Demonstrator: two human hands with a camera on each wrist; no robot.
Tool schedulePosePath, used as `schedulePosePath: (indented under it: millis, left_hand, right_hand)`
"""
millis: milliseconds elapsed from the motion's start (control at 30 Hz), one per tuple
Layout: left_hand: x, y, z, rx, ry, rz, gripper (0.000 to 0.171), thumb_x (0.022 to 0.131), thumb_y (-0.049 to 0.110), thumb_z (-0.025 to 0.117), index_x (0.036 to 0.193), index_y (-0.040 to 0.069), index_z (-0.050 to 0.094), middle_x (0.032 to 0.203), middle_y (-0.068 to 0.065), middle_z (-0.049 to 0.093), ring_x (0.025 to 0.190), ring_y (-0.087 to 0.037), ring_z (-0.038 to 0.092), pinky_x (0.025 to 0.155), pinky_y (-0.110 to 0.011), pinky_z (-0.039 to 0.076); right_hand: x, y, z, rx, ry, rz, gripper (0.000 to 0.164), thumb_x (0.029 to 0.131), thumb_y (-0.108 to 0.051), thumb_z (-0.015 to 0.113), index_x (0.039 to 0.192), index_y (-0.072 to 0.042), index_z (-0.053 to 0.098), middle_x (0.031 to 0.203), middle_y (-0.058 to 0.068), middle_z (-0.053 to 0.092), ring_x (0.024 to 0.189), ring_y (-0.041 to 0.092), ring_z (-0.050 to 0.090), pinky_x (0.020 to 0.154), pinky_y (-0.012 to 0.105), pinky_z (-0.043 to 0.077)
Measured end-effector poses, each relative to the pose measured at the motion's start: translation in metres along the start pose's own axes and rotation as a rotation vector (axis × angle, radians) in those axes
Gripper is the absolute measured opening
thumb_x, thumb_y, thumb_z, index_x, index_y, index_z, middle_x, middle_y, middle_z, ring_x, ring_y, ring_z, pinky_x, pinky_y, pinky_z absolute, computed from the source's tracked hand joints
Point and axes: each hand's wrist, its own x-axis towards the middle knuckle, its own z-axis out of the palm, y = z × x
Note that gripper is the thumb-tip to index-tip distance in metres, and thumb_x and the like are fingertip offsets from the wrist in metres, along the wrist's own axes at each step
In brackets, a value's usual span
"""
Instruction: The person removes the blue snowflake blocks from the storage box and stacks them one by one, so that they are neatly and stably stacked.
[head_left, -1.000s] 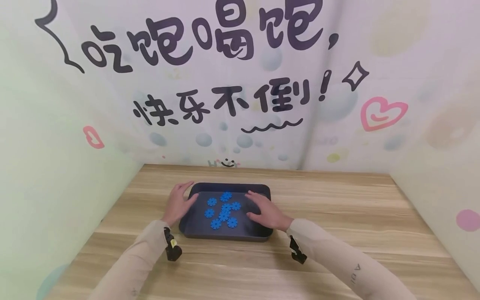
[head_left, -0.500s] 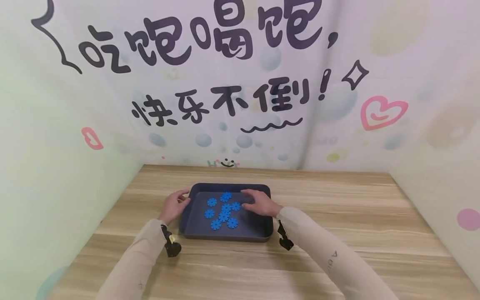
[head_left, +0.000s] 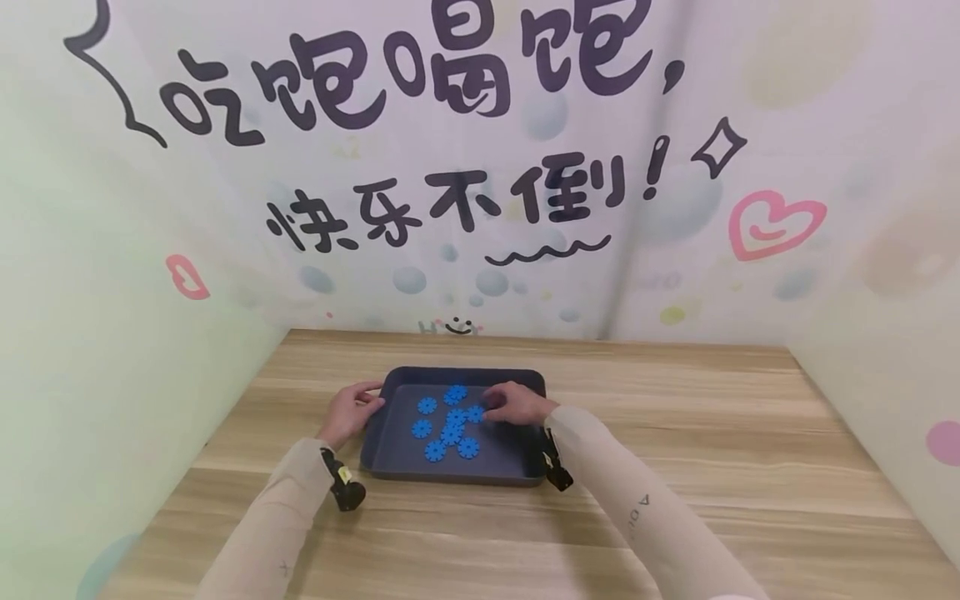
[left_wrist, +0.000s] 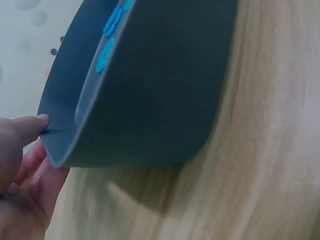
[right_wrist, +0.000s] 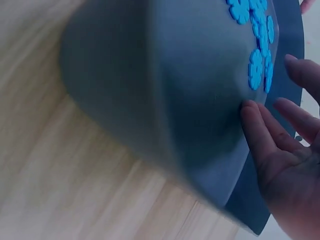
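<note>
A dark grey tray (head_left: 510, 462) with raised sides holds several blue notched plastic discs (head_left: 435, 451), snowflake-style connecting pieces. Some overlap in a cluster at the middle, and others lie apart. At the tray's left side my left hand (head_left: 351, 415) pinches the rim, thumb over the edge and fingers outside, as the left wrist view shows. My right hand (head_left: 519, 403) reaches over the right side into the tray. In the right wrist view its fingertips (right_wrist: 248, 105) are down near the tray floor, just beside a blue disc (right_wrist: 255, 70), with nothing between thumb and fingers.
The tray stands on a light wood-grain table (head_left: 675, 433). Behind it hangs a pale printed curtain (head_left: 405, 300) with black lettering, and similar pale sheets enclose both sides. Each wrist carries a black camera mount (head_left: 558, 467).
My left hand has come down from above the tray's left edge to pinch its rim. The right hand has moved left and lower, toward the rightmost disc. The discs look unmoved.
</note>
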Motion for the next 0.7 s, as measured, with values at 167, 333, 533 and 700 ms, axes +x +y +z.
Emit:
schedulePosePath:
  millis: [167,333,533,700]
  left_hand:
    - [-0.001,0.000,0.000,-0.025,0.002,-0.020,0.035,0.084,0.006,0.058,0.117,-0.003,0.053,0.091,-0.019,0.060,0.076,-0.024,0.060,0.055,-0.029,0.049]
    - [-0.001,-0.001,0.002,-0.057,0.014,-0.002,0.035,0.083,0.003,0.058,0.116,-0.004,0.054,0.089,-0.020,0.060,0.073,-0.026,0.060,0.051,-0.028,0.048]
    - [-0.001,-0.001,0.002,-0.068,0.026,0.012,0.034,0.083,0.002,0.057,0.116,-0.005,0.053,0.089,-0.021,0.060,0.073,-0.027,0.060,0.051,-0.027,0.048]
    - [-0.001,0.001,0.002,-0.058,0.030,0.009,0.034,0.083,0.003,0.057,0.116,-0.005,0.054,0.089,-0.021,0.060,0.072,-0.024,0.060,0.051,-0.027,0.047]
  right_hand:
    - [0.007,0.000,0.002,-0.005,-0.034,0.021,0.040,0.081,-0.017,0.064,0.117,-0.002,0.055,0.106,0.010,0.059,0.097,0.021,0.055,0.081,0.034,0.044]
    - [0.012,0.001,0.003,-0.011,-0.051,0.057,0.038,0.081,-0.015,0.064,0.115,-0.003,0.056,0.102,0.007,0.060,0.093,0.017,0.055,0.081,0.032,0.044]
    - [0.019,0.001,0.000,-0.017,-0.103,0.059,0.035,0.081,-0.013,0.064,0.114,-0.003,0.057,0.101,0.006,0.060,0.090,0.016,0.055,0.081,0.030,0.044]
    - [0.023,-0.001,-0.003,-0.047,-0.130,0.063,0.035,0.081,-0.013,0.064,0.114,-0.003,0.057,0.099,0.005,0.060,0.088,0.015,0.054,0.081,0.029,0.044]
